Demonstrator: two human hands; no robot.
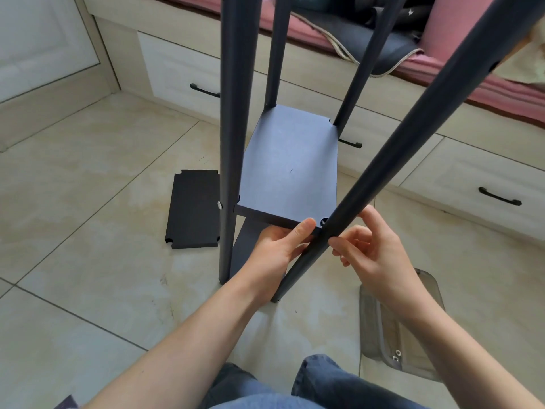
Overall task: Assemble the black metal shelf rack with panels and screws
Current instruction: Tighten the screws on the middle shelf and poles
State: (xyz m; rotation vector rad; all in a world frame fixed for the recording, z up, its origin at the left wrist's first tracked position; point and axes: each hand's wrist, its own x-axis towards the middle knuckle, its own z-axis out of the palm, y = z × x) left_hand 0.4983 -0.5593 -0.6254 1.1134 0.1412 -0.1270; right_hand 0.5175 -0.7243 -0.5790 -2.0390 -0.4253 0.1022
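Nearest the camera, my knees in jeans (312,385) are filling the bottom edge, and a grey mesh pouch (401,323) is lying on the tiled floor (88,261) just beside my right arm.

The left hand (280,246) is cupping the near edge of the shelf panel (289,166) from below, thumb lying on top, fingers underneath; I judge it is propping the panel level so its corner notch is sitting against the front right post (398,149). The right hand (374,246) is curling at the outer side of that post, thumb and forefinger tips (333,240) pinching close at the post's surface. Whether a screw is between them I cannot tell (too small). A screw head (323,222) is showing at the notch, just beside the left thumb.

Further out, a spare panel (193,209) is lying flat, left of the front left post (233,128). Drawers (486,184) are lining the back.
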